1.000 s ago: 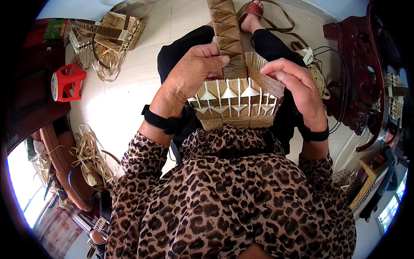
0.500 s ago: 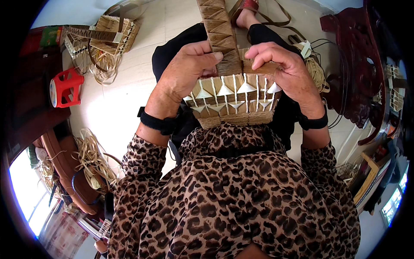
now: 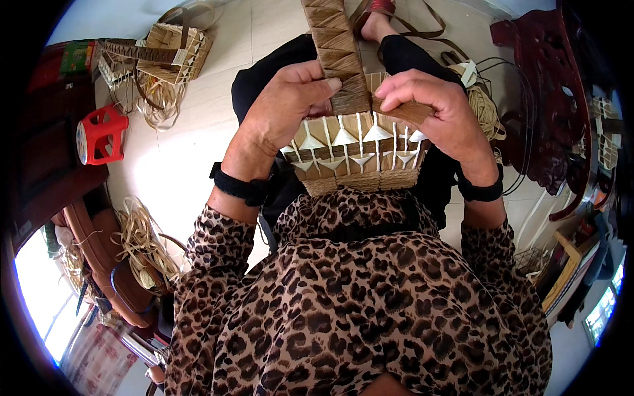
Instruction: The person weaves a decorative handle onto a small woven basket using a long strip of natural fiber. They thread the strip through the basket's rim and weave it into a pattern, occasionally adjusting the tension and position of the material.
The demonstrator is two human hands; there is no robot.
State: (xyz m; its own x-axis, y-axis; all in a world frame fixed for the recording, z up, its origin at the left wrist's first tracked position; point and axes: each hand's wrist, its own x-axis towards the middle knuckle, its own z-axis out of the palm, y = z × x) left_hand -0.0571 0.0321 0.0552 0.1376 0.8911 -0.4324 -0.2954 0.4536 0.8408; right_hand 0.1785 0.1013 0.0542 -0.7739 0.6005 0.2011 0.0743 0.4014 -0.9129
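A woven basket (image 3: 360, 173) with white lacing along its side rests in my lap. Its broad handle (image 3: 335, 49), wrapped in brown strip in a zigzag, rises away from me off the rim. My left hand (image 3: 290, 99) is closed on the handle's lower left edge, thumb on top. On the right, my right hand (image 3: 429, 105) pinches a flat brown strip (image 3: 408, 111) that runs from the handle's base; its thumb is largely hidden behind the strip and palm. The basket's inside shows only in part beyond the strip.
Another handled basket (image 3: 198, 56) stands on the floor at far left, with pale strips (image 3: 160, 102) beside it. A red stool (image 3: 104, 135) is at left. More loose strips (image 3: 142, 237) hang at lower left. Dark carved furniture (image 3: 538, 86) and coiled strips (image 3: 485, 115) are at right.
My right hand has shifted slightly, and the brown strip is now tilted, angling down to the right. The left hand and the handle have stayed in place.
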